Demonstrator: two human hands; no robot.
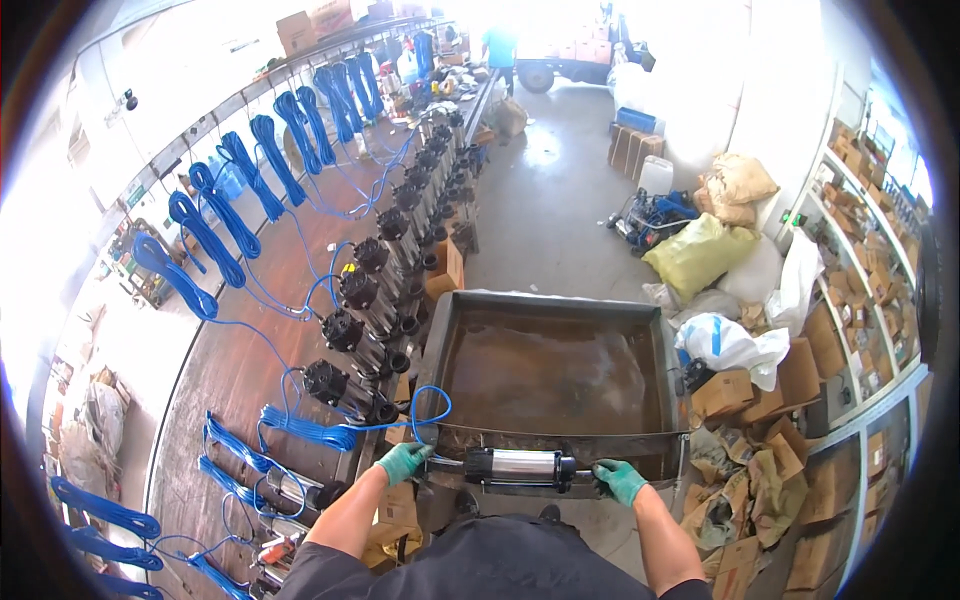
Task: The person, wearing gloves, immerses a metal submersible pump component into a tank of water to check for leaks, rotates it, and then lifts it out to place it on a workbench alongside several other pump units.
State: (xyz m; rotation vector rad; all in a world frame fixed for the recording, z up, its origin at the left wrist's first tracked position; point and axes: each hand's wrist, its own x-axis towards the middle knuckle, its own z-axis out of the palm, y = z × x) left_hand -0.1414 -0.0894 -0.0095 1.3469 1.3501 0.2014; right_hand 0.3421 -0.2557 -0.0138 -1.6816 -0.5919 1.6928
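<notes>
The steel pump [525, 466] lies level along the near edge of the water tank [436, 350]. The left grip [404, 462] looks clasped at its left end, the right grip [619, 480] at its right. It is probably heavy, stiff and slick; best held by both ends.

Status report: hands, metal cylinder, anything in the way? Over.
Left hand and right hand, gloved, at opposite ends of steel pump. Pump crosswise, tank's near side. Possible snag: blue cable looped near left hand.
</notes>
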